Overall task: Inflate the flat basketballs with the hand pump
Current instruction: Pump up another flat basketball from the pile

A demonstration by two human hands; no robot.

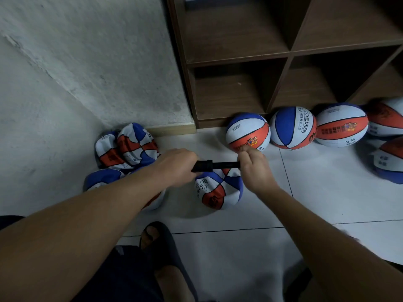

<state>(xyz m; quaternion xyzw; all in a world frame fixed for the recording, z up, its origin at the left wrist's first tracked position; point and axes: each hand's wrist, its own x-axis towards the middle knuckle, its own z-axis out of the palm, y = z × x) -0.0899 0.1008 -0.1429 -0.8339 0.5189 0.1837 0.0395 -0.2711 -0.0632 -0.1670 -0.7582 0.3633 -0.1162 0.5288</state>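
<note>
Head view: the left hand has its fingers curled round the thick end of the black pump, held level above a flat ball on the tiled floor. The right hand pinches the pump's thin end, fingers bunched together. More flat balls lie by the wall; round balls line the shelf. The step looks like readying the needle, which is hidden. Next, it must find the flat ball's valve.
</note>
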